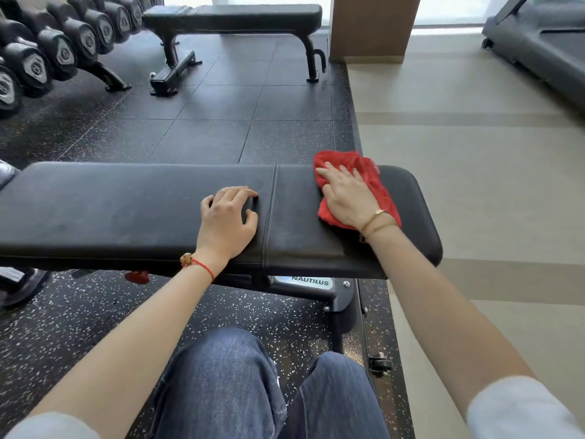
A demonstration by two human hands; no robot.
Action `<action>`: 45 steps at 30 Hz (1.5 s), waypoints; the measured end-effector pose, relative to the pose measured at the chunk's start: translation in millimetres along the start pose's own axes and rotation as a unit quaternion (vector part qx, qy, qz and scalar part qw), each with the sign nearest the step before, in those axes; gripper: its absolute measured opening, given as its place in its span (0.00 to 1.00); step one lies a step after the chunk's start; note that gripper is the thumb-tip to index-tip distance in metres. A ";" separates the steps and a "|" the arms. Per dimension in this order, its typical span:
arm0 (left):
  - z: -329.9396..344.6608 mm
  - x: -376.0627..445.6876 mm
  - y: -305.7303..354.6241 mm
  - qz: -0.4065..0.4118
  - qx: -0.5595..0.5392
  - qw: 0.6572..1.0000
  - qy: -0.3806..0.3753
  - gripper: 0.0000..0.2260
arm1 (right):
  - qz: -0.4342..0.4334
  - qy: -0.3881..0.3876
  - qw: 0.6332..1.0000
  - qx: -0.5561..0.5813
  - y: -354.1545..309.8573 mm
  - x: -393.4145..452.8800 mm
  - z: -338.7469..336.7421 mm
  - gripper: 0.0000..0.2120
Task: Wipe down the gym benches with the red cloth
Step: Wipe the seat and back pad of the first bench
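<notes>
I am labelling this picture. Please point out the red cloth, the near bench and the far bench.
red cloth [373, 182]: head view, upper right part beside the fingers.
near bench [126, 210]: head view, long pad.
far bench [247, 14]: head view, pad top.

Head view, close above bench [126, 213], looking forward and down.

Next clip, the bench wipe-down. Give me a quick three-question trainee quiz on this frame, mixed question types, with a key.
1. True or false: the right hand presses the red cloth flat on the near bench.
2. Which pad section does the cloth lie on? A) the long section left of the seam B) the short section right of the seam C) the far bench
3. Fill in: the left hand rests on the near bench just ____ of the seam.

Key: 1 true; 2 B; 3 left
</notes>
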State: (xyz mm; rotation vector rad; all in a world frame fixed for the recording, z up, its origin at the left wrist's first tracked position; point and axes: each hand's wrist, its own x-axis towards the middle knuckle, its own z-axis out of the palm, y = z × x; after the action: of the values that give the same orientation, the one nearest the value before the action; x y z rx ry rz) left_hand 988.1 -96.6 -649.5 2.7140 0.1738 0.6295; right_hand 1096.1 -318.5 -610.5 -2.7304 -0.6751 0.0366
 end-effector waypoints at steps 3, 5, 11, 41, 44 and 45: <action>-1.5 -0.1 2.5 -0.002 0.002 1.000 0.002 0.14 | -0.074 -0.023 0.997 -0.003 -45.1 -1.3 15.4 0.23; -3.1 0.0 3.6 -0.002 0.007 1.000 0.004 0.14 | -0.111 -0.021 0.994 -0.005 -65.0 -10.5 24.4 0.23; -1.9 0.2 -2.6 0.003 -0.009 1.000 0.000 0.14 | -0.097 0.017 0.995 -0.003 -32.3 -59.0 16.7 0.25; -6.7 -2.3 1.5 -0.005 -0.012 1.000 -0.021 0.15 | 0.113 0.110 0.987 -0.015 60.7 -77.5 -11.2 0.23; -7.1 -1.9 2.4 -0.004 -0.017 1.000 -0.021 0.15 | 0.141 0.093 0.986 -0.004 62.5 -42.0 -18.9 0.22; -7.1 -2.0 1.9 -0.005 -0.019 1.000 -0.020 0.15 | 0.132 0.083 0.988 0.000 58.6 -32.1 -18.4 0.22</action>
State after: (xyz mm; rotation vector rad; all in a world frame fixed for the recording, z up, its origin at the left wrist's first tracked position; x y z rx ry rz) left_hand 983.2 -96.6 -643.7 2.6855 0.1634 0.5707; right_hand 1095.7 -387.7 -613.5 -2.7649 -0.2641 -0.1283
